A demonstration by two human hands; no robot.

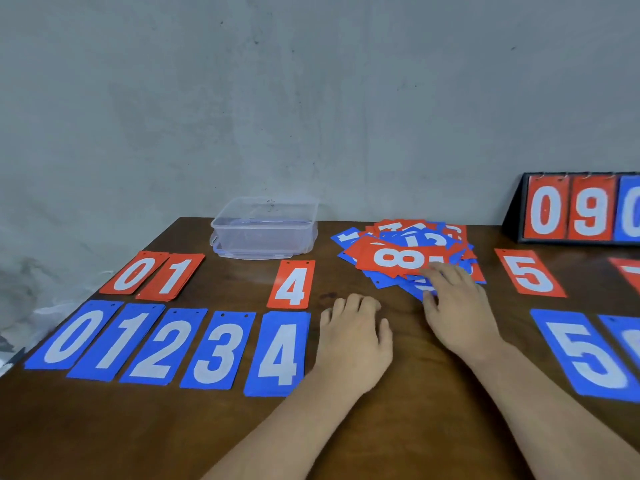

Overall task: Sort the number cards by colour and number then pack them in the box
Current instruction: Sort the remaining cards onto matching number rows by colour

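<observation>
Number cards [433, 242] lie in a loose red-and-blue pile at 1 o'clock on the bench [398, 427], with a red 8 [394, 259] on top. The right hand [457, 306] lays straight, spread fingers on the pile's 6 o'clock edge. The left hand [353, 337] rests at the pile's 7 o'clock, loosely curled, holding nothing. At 9 o'clock a red row [133, 273] shows 0, 1, 4 and a blue row [214, 351] shows 0 to 4. The clear box [263, 233] stands at 11 o'clock, and a scoreboard [568, 209] at 2 o'clock.
</observation>
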